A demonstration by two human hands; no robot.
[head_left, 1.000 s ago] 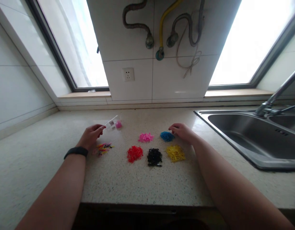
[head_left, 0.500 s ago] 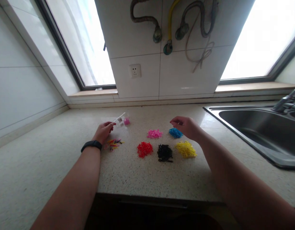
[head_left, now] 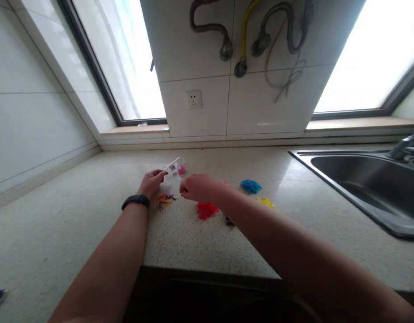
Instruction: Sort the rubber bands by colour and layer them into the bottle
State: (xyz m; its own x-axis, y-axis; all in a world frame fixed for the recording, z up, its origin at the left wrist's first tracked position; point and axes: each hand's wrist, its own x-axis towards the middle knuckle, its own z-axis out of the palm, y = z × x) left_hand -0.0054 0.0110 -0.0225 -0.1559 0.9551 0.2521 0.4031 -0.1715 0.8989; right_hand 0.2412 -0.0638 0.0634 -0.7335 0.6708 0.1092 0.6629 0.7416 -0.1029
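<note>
My left hand [head_left: 154, 181], with a black band on its wrist, pinches the edge of a clear plastic container [head_left: 173, 172] with a pink round piece [head_left: 181, 169] at its far side. My right hand [head_left: 196, 187] hovers right of the container with its fingers pinched together; what they hold, if anything, is too small to tell. Just below the left hand lies a small mixed-colour pile [head_left: 165, 200] of thin rubber-band-like pieces. A red pile [head_left: 207, 210] is below the right hand. My right forearm partly hides the pink pile [head_left: 224, 183], black pile [head_left: 229, 221] and yellow pile [head_left: 266, 202].
A blue pile [head_left: 250, 186] of the same thin pieces lies beyond my right forearm. The speckled countertop [head_left: 200, 251] ends at a front edge. To the right is a steel sink [head_left: 355, 179] with a faucet [head_left: 407, 146]. A tiled wall with a socket [head_left: 194, 99] stands behind.
My right hand has moved left from above the blue pile to beside the clear container, its forearm now crossing the piles. The left hand keeps its hold. The view has shifted slightly.
</note>
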